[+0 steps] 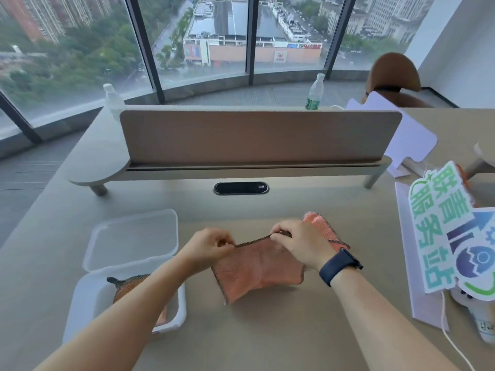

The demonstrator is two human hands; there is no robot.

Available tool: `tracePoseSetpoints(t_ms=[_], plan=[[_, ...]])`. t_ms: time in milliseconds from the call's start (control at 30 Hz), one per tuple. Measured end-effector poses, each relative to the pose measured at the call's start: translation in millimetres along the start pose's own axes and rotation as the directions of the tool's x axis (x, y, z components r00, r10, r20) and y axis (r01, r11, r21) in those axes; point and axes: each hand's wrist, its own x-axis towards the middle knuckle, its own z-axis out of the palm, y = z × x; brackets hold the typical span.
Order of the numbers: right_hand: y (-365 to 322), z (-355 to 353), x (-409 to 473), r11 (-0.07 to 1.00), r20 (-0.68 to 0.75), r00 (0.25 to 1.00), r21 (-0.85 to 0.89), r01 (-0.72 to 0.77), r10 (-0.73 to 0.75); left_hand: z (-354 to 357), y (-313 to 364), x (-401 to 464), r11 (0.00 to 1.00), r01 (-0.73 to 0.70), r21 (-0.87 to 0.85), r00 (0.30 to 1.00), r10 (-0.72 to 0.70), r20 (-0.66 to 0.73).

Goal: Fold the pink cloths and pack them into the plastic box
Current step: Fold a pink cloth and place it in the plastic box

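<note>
A pink cloth (257,271) with a dark stitched edge hangs just above the table in front of me. My left hand (207,246) pinches its top edge at the left, and my right hand (297,243) pinches the same edge at the right. Another pink cloth (325,228) lies crumpled on the table just behind my right hand. The clear plastic box (85,293) stands open at the left, its hinged lid (134,238) lying back flat. A folded pink cloth (128,285) rests inside the box, partly hidden by my left forearm.
A desk divider panel (257,137) runs across the table behind the work spot. Printed cardboard signs (455,236) and white sheets lie at the right, with a white cable (452,341) below them. Two bottles (314,93) stand beyond the divider.
</note>
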Motion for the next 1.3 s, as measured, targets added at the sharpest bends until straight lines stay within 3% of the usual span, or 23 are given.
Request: tracePoseSetpoints(t_ms=[67, 233, 333, 500, 600, 733, 967, 1133, 1300], plan=[[-4, -6, 3, 0.999, -0.032, 0.999, -0.034, 0.038, -0.039, -9, -4, 0, 0.998, -0.015, 0.066, 0.997, 0.02, -0.076], [-10, -20, 10, 0.989, -0.104, 0.987, -0.096, 0.112, -0.121, -24, -1, 3, 0.994, -0.113, 0.009, 0.97, 0.113, -0.217], [-8, -25, 12, 0.988, -0.155, 0.98, -0.113, 0.108, -0.125, -31, 8, 2, 0.985, -0.17, -0.007, 0.957, 0.163, -0.239], [-2, -21, 4, 0.988, -0.18, 0.974, -0.095, 0.121, -0.136, -30, 5, -8, 0.954, -0.26, 0.149, 0.938, 0.286, -0.197], [5, -9, -6, 0.993, -0.099, 0.99, -0.077, 0.093, -0.1, -22, -12, -15, 0.954, -0.201, 0.222, 0.97, 0.225, -0.091], [25, 19, -17, 0.999, 0.123, 0.992, -0.021, -0.037, 0.039, 0, -29, -24, 0.96, -0.09, 0.264, 0.995, 0.073, 0.072], [58, 67, -34, 0.973, 0.439, 0.868, -0.077, -0.22, 0.231, 45, -59, -29, 0.96, 0.027, 0.279, 0.943, -0.117, 0.313], [74, 83, -32, 0.956, 0.482, 0.826, -0.109, -0.273, 0.291, 59, -69, -22, 0.956, 0.072, 0.283, 0.949, -0.153, 0.276], [81, 80, -9, 0.939, 0.296, 0.893, -0.16, -0.303, 0.338, 56, -72, 3, 0.96, 0.188, 0.208, 0.975, -0.208, 0.08]])
